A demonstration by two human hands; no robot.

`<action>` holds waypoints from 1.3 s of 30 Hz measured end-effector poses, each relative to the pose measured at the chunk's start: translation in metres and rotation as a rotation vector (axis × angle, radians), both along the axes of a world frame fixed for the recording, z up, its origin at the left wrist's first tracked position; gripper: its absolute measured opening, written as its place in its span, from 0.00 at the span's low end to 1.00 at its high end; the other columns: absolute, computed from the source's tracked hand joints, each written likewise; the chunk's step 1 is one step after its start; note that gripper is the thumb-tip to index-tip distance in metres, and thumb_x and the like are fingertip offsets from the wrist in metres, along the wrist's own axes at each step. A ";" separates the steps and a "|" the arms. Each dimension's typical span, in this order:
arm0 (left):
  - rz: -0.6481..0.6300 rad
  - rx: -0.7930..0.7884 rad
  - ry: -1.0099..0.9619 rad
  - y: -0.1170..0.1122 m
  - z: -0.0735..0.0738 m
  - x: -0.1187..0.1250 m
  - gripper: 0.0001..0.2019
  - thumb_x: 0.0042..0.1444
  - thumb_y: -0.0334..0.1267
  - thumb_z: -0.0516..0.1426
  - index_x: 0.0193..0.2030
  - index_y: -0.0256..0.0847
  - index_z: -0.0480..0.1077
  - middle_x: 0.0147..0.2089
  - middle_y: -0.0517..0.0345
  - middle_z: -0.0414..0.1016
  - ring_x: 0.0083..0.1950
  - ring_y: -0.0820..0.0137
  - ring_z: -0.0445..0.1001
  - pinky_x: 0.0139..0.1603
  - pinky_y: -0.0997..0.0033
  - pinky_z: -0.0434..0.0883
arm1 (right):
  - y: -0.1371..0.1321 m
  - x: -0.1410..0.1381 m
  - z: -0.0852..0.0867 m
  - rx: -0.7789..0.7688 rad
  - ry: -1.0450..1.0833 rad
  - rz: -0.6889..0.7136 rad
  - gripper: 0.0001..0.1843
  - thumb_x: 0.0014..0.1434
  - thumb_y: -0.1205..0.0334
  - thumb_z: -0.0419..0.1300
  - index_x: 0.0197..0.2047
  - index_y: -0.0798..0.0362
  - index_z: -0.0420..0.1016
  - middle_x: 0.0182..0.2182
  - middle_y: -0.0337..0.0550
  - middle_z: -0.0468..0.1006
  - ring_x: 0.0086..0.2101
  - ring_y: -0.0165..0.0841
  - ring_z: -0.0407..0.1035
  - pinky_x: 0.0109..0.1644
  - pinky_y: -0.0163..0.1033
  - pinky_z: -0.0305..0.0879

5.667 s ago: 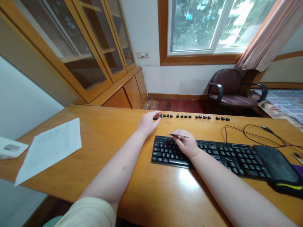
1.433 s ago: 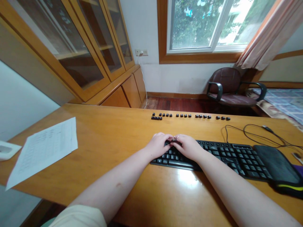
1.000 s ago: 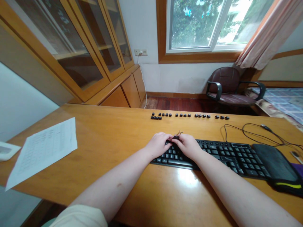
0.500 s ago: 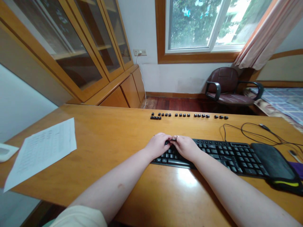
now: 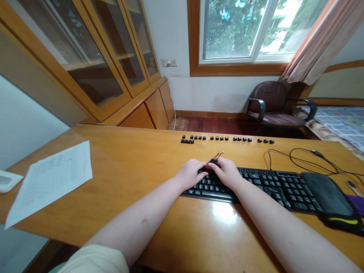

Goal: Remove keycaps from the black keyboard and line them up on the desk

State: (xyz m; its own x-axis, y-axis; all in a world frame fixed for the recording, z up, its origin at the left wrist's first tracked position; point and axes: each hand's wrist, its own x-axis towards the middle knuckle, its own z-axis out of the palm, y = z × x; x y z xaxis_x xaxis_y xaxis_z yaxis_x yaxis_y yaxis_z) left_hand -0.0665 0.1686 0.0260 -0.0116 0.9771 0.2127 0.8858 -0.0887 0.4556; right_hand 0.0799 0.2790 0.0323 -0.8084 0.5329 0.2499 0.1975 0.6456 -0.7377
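Observation:
A black keyboard (image 5: 264,185) lies on the wooden desk, both hands over its left part. My right hand (image 5: 227,172) is closed around the dark handle of a small wire keycap puller (image 5: 214,161). Its two thin brass-coloured prongs point up and away, with nothing visible between their tips. My left hand (image 5: 190,174) rests on the keyboard's upper left corner, thumb apart from the fingers. Its fingertips come close to the puller's lower end; whether they touch is hidden. Beyond the hands, several loose black keycaps (image 5: 222,138) stand in small groups along the far desk edge.
Printed sheets (image 5: 57,174) lie on the desk's left side, beside a white object (image 5: 8,182). Right of the keyboard are a black pouch (image 5: 330,193) with a yellow strip and a coiled black cable (image 5: 301,163). An armchair (image 5: 270,102) stands beyond the desk.
The keycap puller in my right hand has tipped up, its prongs now showing above the fingers. My right hand has shifted slightly right and up; my left thumb has moved away from the fingers.

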 end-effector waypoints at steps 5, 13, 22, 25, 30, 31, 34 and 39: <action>0.025 0.069 -0.057 -0.001 -0.003 -0.001 0.15 0.57 0.37 0.55 0.51 0.43 0.69 0.46 0.55 0.76 0.46 0.65 0.72 0.49 0.65 0.68 | 0.001 0.003 -0.002 0.009 0.096 0.042 0.10 0.60 0.60 0.54 0.38 0.52 0.76 0.36 0.43 0.80 0.38 0.35 0.73 0.44 0.40 0.67; 0.160 0.183 -0.155 0.000 -0.002 -0.002 0.11 0.55 0.37 0.57 0.44 0.41 0.73 0.42 0.55 0.78 0.44 0.67 0.74 0.49 0.65 0.70 | 0.004 0.004 -0.008 0.018 0.268 0.041 0.09 0.58 0.59 0.57 0.38 0.49 0.78 0.35 0.43 0.81 0.37 0.35 0.74 0.44 0.41 0.70; 0.158 0.210 -0.183 -0.001 -0.004 -0.003 0.10 0.55 0.39 0.58 0.42 0.40 0.74 0.40 0.55 0.78 0.43 0.66 0.74 0.47 0.65 0.70 | 0.004 0.004 -0.008 -0.025 0.275 0.019 0.09 0.57 0.59 0.59 0.37 0.49 0.79 0.33 0.41 0.81 0.36 0.35 0.75 0.44 0.41 0.71; 0.162 0.189 -0.179 -0.001 -0.003 -0.002 0.10 0.55 0.38 0.58 0.43 0.40 0.74 0.40 0.55 0.78 0.42 0.67 0.74 0.46 0.66 0.70 | 0.002 0.004 -0.007 -0.028 0.266 0.033 0.09 0.57 0.59 0.58 0.37 0.49 0.79 0.33 0.42 0.81 0.36 0.35 0.75 0.44 0.40 0.71; 0.178 0.189 -0.233 -0.002 -0.003 -0.001 0.12 0.55 0.38 0.58 0.46 0.42 0.73 0.40 0.56 0.78 0.42 0.67 0.75 0.46 0.67 0.70 | 0.001 0.004 -0.007 -0.056 0.256 0.050 0.09 0.57 0.59 0.58 0.38 0.49 0.79 0.34 0.42 0.81 0.36 0.35 0.75 0.45 0.40 0.71; 0.172 0.196 -0.265 -0.002 -0.003 -0.001 0.12 0.55 0.38 0.58 0.47 0.43 0.73 0.41 0.56 0.78 0.42 0.68 0.75 0.47 0.67 0.70 | 0.001 0.004 -0.007 -0.076 0.245 0.049 0.10 0.58 0.59 0.57 0.38 0.49 0.79 0.35 0.42 0.81 0.37 0.35 0.75 0.45 0.41 0.70; 0.157 0.186 -0.382 -0.002 -0.002 -0.002 0.11 0.55 0.39 0.57 0.44 0.44 0.75 0.42 0.57 0.79 0.44 0.69 0.75 0.49 0.68 0.70 | 0.003 0.004 -0.007 -0.140 0.205 0.035 0.12 0.59 0.59 0.55 0.38 0.50 0.79 0.37 0.43 0.80 0.39 0.36 0.74 0.47 0.41 0.70; 0.193 0.110 -0.567 0.001 -0.001 -0.005 0.11 0.57 0.39 0.55 0.43 0.42 0.76 0.43 0.56 0.79 0.45 0.68 0.76 0.51 0.67 0.70 | 0.004 0.005 -0.007 -0.139 0.190 0.042 0.13 0.60 0.59 0.53 0.40 0.51 0.79 0.39 0.44 0.80 0.41 0.36 0.74 0.48 0.42 0.70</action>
State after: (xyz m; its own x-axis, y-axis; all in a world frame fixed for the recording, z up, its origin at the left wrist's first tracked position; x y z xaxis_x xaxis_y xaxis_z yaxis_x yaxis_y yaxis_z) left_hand -0.0711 0.1693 0.0254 -0.3274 0.9187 0.2210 0.5129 -0.0236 0.8581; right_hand 0.0851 0.2834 0.0251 -0.7761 0.5399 0.3258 0.0220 0.5396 -0.8416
